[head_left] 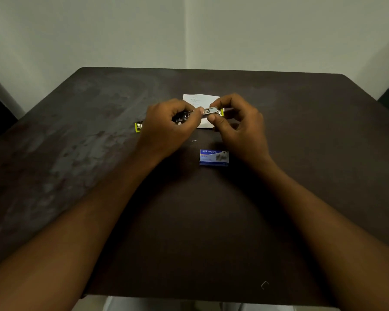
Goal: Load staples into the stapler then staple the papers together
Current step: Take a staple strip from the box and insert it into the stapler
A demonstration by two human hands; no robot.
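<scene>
A small stapler (pixel 211 111) with yellow-green ends is held opened out above the dark table (pixel 189 221). My left hand (pixel 166 126) grips its left part, and one yellow end (pixel 138 126) sticks out past that hand's left side. My right hand (pixel 238 126) pinches the metal staple channel near the right yellow end. Under both hands lies a small white paper (pixel 194 99), partly hidden. A blue staple box (pixel 213 157) rests on the table just below my right hand. Whether staples sit in the channel I cannot tell.
A single loose staple (pixel 194 141) lies between the hands and the box. Another bent staple (pixel 265 285) lies near the table's front edge. Pale walls meet in a corner behind the table.
</scene>
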